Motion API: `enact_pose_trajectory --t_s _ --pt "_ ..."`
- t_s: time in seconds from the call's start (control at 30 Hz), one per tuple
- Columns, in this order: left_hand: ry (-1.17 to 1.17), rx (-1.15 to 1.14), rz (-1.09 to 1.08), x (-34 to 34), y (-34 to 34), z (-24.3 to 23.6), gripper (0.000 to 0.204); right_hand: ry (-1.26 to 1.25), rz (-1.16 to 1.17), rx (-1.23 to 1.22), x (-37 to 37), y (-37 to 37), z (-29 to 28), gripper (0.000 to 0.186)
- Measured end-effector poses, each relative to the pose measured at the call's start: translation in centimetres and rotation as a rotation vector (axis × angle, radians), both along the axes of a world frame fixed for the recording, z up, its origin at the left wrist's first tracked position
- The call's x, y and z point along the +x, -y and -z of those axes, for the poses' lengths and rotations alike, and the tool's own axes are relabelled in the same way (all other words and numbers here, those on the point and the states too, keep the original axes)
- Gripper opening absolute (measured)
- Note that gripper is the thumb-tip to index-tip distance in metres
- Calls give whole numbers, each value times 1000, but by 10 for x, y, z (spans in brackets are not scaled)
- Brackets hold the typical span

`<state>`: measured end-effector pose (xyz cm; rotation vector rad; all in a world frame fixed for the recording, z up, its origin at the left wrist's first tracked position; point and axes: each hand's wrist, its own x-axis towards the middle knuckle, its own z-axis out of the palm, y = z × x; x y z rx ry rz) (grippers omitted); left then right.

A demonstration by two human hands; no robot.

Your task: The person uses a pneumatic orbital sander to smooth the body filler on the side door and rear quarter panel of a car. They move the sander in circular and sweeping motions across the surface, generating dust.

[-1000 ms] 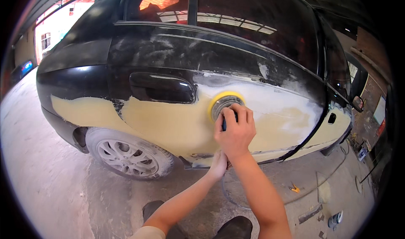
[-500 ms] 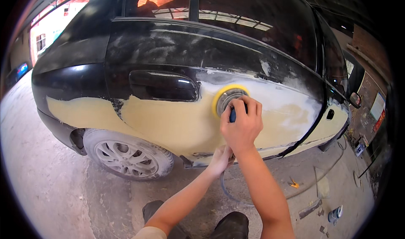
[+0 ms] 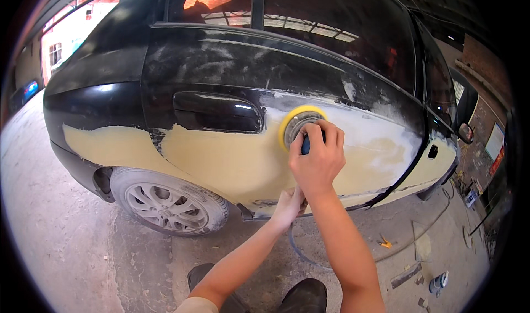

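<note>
My right hand is closed over the top of a round sander with a yellow rim, held against the whitish, dusty upper part of the filler on a black car's rear door. Below it, my left hand is closed around the sander's lower end, where a grey hose hangs to the floor; its grip is partly hidden by my right arm. The black door handle lies just left of the sander.
A dusty rear wheel stands at lower left on the concrete floor. At lower right lie a yellow tool, flat scraps and a can. A side mirror juts out at right.
The sander and both my hands have moved slightly right and up along the door, mostly between the first two frames, with a smaller rise since. The grips look unchanged.
</note>
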<state>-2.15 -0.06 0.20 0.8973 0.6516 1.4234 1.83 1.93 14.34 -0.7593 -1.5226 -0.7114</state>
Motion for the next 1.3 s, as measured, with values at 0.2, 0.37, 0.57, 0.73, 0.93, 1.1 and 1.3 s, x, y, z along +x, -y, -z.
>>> enact_pose_trajectory --t_s 0.2,0.37,0.57,0.73,0.93,1.1,1.3 --pt "-16 -31 -14 1 -1 -2 62 -13 13 -11 2 1 2 17" --pt "-15 -43 -33 0 3 -2 63 -8 5 -17 1 2 6 17" --pt "-67 3 -48 -5 4 -21 65 -17 12 -29 -2 -1 -13 16" --pt "-3 11 14 -7 5 -24 64 -7 25 -39 -2 -2 -12 16" --pt "-36 -23 21 -4 4 -11 62 -14 11 -24 0 0 -1 16" --pt "-4 -1 55 -8 5 -16 61 -14 11 -35 -2 0 -6 16" --pt "30 50 120 -11 7 -7 58 -17 2 -31 -1 -1 -2 16"
